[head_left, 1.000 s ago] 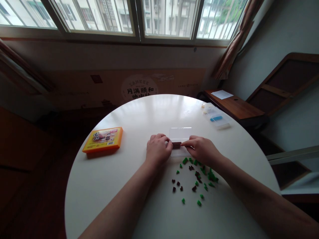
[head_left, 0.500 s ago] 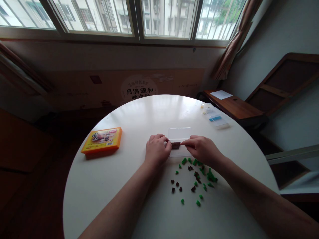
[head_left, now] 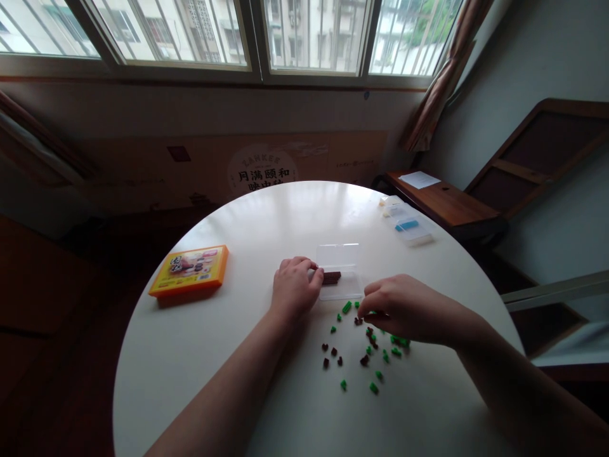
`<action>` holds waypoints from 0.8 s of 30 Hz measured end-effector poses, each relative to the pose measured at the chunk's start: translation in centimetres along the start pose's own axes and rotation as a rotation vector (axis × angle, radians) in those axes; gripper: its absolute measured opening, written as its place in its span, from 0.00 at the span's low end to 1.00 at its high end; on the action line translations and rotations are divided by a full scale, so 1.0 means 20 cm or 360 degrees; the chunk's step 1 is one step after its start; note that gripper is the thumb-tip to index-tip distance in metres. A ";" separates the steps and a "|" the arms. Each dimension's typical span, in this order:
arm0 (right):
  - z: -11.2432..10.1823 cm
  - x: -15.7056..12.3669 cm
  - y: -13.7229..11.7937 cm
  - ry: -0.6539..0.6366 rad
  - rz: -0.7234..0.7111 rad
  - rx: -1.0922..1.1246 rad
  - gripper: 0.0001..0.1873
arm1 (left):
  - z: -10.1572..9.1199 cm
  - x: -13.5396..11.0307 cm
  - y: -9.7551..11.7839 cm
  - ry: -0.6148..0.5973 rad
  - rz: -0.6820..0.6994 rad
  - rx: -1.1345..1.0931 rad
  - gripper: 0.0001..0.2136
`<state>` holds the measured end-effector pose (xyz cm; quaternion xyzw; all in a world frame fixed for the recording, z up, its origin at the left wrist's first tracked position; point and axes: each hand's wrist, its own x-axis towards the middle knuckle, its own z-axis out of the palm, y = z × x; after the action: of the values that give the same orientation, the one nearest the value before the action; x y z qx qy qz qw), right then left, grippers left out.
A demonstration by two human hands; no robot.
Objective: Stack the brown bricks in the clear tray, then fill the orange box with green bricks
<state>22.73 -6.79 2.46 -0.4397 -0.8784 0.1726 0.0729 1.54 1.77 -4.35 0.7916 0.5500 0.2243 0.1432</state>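
While the left hand [head_left: 295, 284] and right hand [head_left: 403, 306] curl nearly closed, holds unclear, careless brushing could scatter green pieces [head_left: 347, 307].

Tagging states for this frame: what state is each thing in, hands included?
Near clear case: open, lid on far side.
Brown ridged block: at the case, partly hidden.
Left hand: at block's left end, grip unclear.
Right hand: fingers bent, over loose pieces, grip unclear.
Green pieces: loose, scattered.
Brown pieces: loose, scattered.
Orange box: shut.
Far clear case: lid state unclear.
Right curtain: drawn aside.
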 end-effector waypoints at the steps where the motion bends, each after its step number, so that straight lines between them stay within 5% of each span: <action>1: 0.01 0.00 0.00 -0.0018 0.0008 -0.0003 0.10 | 0.00 0.00 0.00 0.0001 0.0004 0.0008 0.12; 18: 0.09 0.07 0.01 -0.0040 -0.0044 -0.0116 0.08 | 0.00 0.00 0.00 -0.0004 0.0003 0.0007 0.11; 24: 0.09 0.09 0.04 0.0371 0.0117 0.0027 0.08 | 0.00 0.00 0.00 -0.0002 0.0006 0.0022 0.12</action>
<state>21.65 -5.35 0.52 -0.4879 -0.8458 0.1303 0.1718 1.50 1.69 -4.33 0.7938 0.5499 0.2203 0.1377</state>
